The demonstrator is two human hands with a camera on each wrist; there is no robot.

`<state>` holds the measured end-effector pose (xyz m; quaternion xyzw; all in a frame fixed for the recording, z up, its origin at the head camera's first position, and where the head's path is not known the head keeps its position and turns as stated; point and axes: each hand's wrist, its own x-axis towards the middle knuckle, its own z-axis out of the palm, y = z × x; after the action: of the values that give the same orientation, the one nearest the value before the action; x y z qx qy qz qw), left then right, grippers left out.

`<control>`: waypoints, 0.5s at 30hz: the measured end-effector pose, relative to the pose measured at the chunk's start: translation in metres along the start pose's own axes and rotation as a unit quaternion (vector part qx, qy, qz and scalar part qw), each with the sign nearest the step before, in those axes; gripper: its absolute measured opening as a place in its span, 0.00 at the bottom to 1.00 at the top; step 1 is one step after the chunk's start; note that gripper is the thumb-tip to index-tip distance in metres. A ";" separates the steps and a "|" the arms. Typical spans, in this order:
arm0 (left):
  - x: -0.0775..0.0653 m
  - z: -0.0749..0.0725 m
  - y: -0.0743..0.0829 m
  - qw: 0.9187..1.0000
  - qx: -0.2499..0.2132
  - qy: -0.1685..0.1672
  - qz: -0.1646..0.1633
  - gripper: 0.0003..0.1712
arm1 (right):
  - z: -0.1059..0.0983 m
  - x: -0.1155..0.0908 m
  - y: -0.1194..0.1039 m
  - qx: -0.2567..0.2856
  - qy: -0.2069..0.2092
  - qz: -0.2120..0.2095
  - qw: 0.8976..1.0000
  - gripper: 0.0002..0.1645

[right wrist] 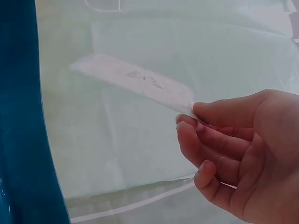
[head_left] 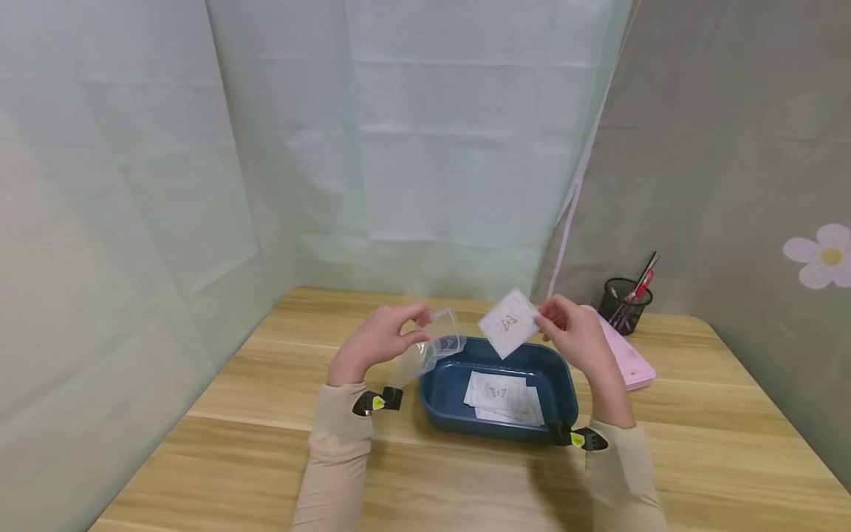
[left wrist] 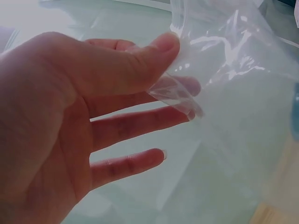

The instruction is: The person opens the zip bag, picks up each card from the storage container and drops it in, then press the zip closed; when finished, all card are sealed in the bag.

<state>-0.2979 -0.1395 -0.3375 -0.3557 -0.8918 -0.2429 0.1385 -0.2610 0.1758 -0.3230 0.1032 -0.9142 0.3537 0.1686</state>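
My left hand (head_left: 384, 336) pinches the edge of a clear plastic bag (left wrist: 229, 60) between thumb and fingers, left of a blue basin (head_left: 432, 410). In the left wrist view the other fingers are spread apart. Above the basin's right side, my right hand (head_left: 573, 329) holds a white square packet (head_left: 509, 324) with a butterfly print by one corner, between thumb and fingertips. Several similar white packets (head_left: 499, 391) lie stacked inside the basin, the top one also showing a butterfly.
A pink flat case (head_left: 628, 358) lies to the right of the basin, partly behind my right hand. Beyond it stands a black mesh pen holder (head_left: 625, 307) with pens in it. Pale curtains (head_left: 425, 148) hang behind the wooden table (head_left: 266, 436).
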 end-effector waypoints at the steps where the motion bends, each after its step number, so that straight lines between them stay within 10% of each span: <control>1: 0.000 0.000 0.000 1.000 0.001 0.000 -0.001 0.08 | 0.000 0.000 0.000 0.001 -0.003 0.005 1.000 0.08; 15: -0.004 0.004 -0.008 0.997 0.063 -0.043 -0.018 0.10 | 0.000 0.001 0.005 0.005 0.033 0.044 0.998 0.10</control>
<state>-0.3014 -0.1449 -0.3455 -0.3407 -0.9165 -0.1733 0.1179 -0.2638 0.1791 -0.3258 0.0521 -0.9101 0.3682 0.1826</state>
